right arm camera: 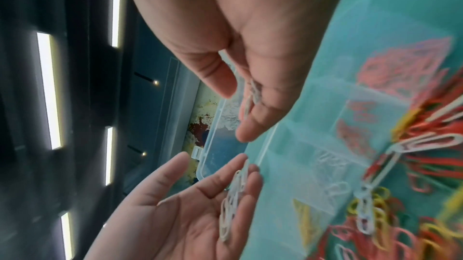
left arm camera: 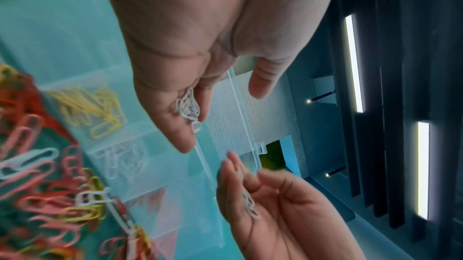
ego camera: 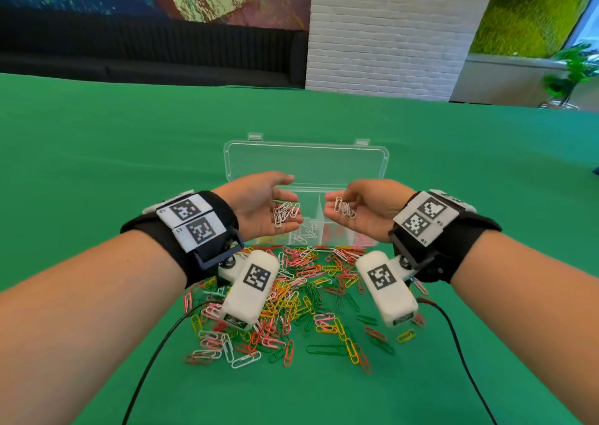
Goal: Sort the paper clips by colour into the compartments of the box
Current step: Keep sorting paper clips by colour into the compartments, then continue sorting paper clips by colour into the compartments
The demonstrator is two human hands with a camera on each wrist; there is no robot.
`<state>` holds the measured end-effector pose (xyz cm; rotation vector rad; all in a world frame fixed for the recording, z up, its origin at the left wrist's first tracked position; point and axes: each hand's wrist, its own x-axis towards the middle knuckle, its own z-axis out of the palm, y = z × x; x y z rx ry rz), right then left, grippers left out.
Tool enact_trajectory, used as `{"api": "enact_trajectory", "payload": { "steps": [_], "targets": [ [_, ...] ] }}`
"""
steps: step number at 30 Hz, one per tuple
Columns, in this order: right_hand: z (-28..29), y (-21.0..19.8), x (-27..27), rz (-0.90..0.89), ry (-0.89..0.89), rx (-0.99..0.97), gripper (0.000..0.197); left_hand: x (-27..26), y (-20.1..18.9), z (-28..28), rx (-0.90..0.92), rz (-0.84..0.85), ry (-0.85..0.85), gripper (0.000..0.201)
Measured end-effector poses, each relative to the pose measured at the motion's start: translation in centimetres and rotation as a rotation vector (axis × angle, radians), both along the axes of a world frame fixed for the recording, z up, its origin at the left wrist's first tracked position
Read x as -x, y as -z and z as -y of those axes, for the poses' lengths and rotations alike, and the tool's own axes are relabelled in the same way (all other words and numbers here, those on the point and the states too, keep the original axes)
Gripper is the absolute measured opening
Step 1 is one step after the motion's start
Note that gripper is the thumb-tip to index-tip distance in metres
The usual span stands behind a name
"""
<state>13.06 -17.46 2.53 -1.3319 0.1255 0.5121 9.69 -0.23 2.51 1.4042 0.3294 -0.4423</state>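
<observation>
White paper clips (ego camera: pixel 285 213) lay in your upturned, open left hand (ego camera: pixel 259 204); a smaller bunch (ego camera: pixel 345 209) in your cupped right hand (ego camera: pixel 363 209), both above the box (ego camera: pixel 306 162).

Clip pile (ego camera: pixel 291 298) lies before the box (ego camera: pixel 306 162).

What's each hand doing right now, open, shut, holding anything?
Left hand: open, palm up, white paper clips lying on its fingers.
Right hand: open, palm up, a few white clips resting on it.

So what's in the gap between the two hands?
In the head view, the clear box's upright divider shows between the left hand and right hand, both cupping white clips.
</observation>
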Motion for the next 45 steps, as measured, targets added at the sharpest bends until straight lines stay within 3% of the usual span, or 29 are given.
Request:
{"api": "enact_trajectory", "payload": {
  "steps": [6, 12, 16, 18, 25, 30, 34, 40, 45],
  "targets": [
    [-1.7, -0.8, -3.3, -0.053, -0.062, 0.065, 0.056, -3.3, -0.4, 0.5, -0.030, 0.003, -0.012, 0.044],
    [-3.1, 0.0, -5.1, -0.094, -0.089, 0.093, 0.070, -4.8, -0.2, 1.1, -0.088, 0.003, 0.002, 0.045],
    [-3.3, 0.7, -5.6, -0.088, -0.133, 0.070, 0.083, -5.0, -0.1, 1.5, -0.108, 0.028, 0.029, 0.058],
    [-3.2, 0.5, -5.3, -0.057, -0.124, 0.072, 0.081, -4.8, 0.0, 1.6, -0.138, 0.052, 0.039, 0.057],
    [-0.5, 0.3, -3.3, 0.150, -0.146, 0.217, 0.058, -2.0, -0.1, 1.6, -0.372, 0.228, 0.106, 0.023],
    [2.7, 0.3, -0.4, 0.391, -0.183, 0.495, 0.021, 1.6, 0.4, 1.5, -0.902, 0.463, 0.337, 0.023],
    [6.2, 1.1, 2.1, 0.543, -0.302, 0.763, 0.015, 4.4, 1.7, 1.9, -1.133, 0.569, 0.497, 0.025],
    [10.5, 2.8, 4.2, 0.624, -0.539, 1.288, 0.024, 5.5, 2.8, 4.4, -1.166, 0.645, 0.750, 0.019],
    [11.8, 4.5, 4.6, 0.612, -0.631, 1.451, 0.023, 5.5, 3.4, 7.9, -1.186, 0.678, 0.870, 0.025]
  ]
}}
